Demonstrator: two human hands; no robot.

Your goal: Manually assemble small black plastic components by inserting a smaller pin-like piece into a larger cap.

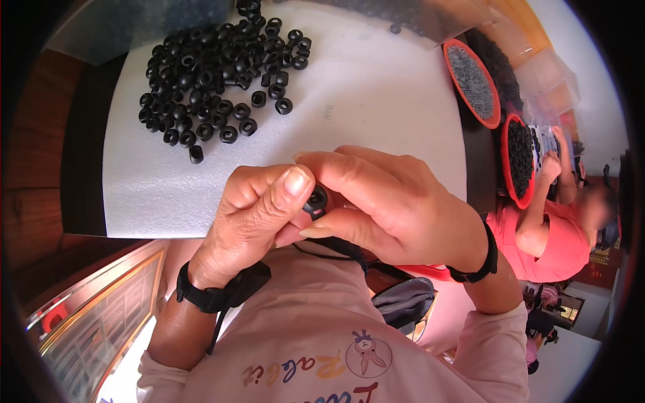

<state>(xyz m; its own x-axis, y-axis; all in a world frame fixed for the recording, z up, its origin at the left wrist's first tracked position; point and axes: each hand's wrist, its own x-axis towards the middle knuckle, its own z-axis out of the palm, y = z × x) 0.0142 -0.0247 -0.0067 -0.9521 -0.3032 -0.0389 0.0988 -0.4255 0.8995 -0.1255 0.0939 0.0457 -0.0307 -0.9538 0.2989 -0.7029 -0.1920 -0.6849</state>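
Note:
A small black ball-shaped part with a hole (316, 199) sits between my two hands, just in front of my body. My left hand (250, 209) grips it from the left, thumb on top. From the right, the bent index finger and thumb of my right hand (393, 198) close around the same part. A bit of pink or red shows at its lower side; whether that is part of it or skin, I cannot tell. Beyond my hands, a loose pile of similar black parts (208, 74) lies on a white foam sheet (383, 107).
Clear plastic bins (101, 30) stand along the far edge. To the right are a red-rimmed bowl of grey pieces (473, 82) and a red bowl of black pieces (519, 161). A co-worker in a red shirt (554, 242) works at the far right.

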